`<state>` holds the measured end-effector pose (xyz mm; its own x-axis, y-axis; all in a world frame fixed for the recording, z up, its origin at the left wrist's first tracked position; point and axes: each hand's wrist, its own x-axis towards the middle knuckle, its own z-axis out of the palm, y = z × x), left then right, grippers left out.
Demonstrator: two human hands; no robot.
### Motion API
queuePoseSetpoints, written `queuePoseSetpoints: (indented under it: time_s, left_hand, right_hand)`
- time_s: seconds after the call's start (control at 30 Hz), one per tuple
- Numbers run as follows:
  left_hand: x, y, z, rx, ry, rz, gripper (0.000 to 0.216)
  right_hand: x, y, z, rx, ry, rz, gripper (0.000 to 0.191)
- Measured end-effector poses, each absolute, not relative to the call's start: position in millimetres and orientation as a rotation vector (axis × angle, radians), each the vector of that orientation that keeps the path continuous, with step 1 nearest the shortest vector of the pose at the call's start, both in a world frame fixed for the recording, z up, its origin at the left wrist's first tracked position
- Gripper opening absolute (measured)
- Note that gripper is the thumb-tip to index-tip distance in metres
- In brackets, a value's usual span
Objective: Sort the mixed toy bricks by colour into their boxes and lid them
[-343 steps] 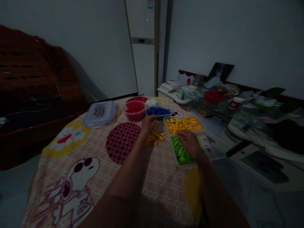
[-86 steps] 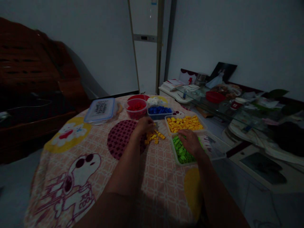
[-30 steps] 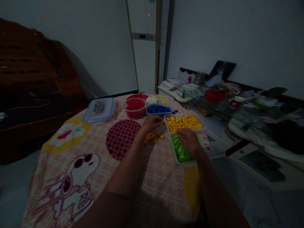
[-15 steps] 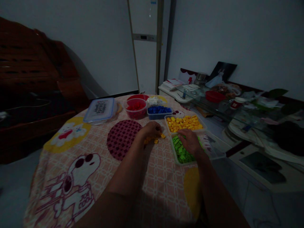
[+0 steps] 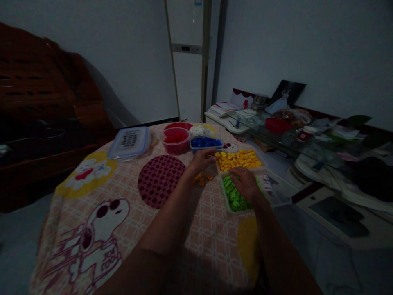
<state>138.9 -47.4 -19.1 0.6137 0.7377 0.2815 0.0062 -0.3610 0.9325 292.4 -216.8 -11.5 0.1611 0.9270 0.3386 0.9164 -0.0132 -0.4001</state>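
Observation:
My left hand [image 5: 201,161] is at the left wall of the clear box of yellow bricks [image 5: 239,159]. Its fingers are stretched out, with the tips at the rim. I see no brick in it, though the dim light blurs the fingertips. On the cloth just below that hand lie several loose yellow bricks [image 5: 201,179]. My right hand [image 5: 247,184] rests over the box of green bricks [image 5: 235,196], fingers spread and touching the rim where the two boxes meet. The right forearm hides part of the green box.
Behind the hands stand a box of blue bricks [image 5: 206,142], a round tub of red bricks [image 5: 176,141] and a heap of white bricks [image 5: 198,131]. A lidded box [image 5: 129,142] sits at the left back. Right of the table is a cluttered glass shelf [image 5: 264,133].
My left hand has moved up and to the right, from the loose yellow bricks to the yellow box's edge, uncovering the loose bricks. The right hand stays where it was.

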Motion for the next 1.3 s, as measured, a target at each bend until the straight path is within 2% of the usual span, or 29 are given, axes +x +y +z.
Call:
queuePoseSetpoints:
  time_s: [0.13, 0.3, 0.5, 0.63, 0.8, 1.03, 1.17, 1.3]
  left_hand:
    - [144.0, -52.5, -14.8, 1.82, 0.494, 0.925, 0.052]
    - [114.0, -37.6, -3.4, 2.008, 0.697, 0.84, 0.04]
    - [96.1, -34.2, -3.2, 2.161, 0.724, 0.414, 0.032]
    - [107.1, -46.1, -8.7, 2.19, 0.705, 0.245, 0.03]
    - [118.0, -55.3, -12.7, 2.228, 0.773, 0.092, 0.014]
    - [111.1, -42.9, -9.6, 2.383, 0.879, 0.384, 0.016]
    - [116.6, -40.8, -11.9, 2.202, 0.92, 0.613, 0.022]
    - [135.0, -48.5, -14.3, 1.94, 0.742, 0.874, 0.035]
  right_hand:
    - [293.4, -217.2, -14.5, -1.898, -1.74, 0.005, 0.023]
    - [292.9, -217.4, -14.5, -1.902, -1.736, 0.009, 0.023]
    - [291.4, -217.3, -10.2, -1.929, -1.743, 0.034, 0.023]
    - [291.1, -217.2, -9.5, -1.93, -1.753, 0.03, 0.023]
    - [291.1, -217.5, -9.6, -1.938, -1.74, 0.039, 0.024]
    - [291.9, -217.8, -13.0, -1.924, -1.737, 0.013, 0.023]
    - [291.3, -217.7, -14.0, -1.918, -1.73, 0.002, 0.022]
    - [291.3, -218.2, -13.5, -1.905, -1.735, 0.002, 0.023]
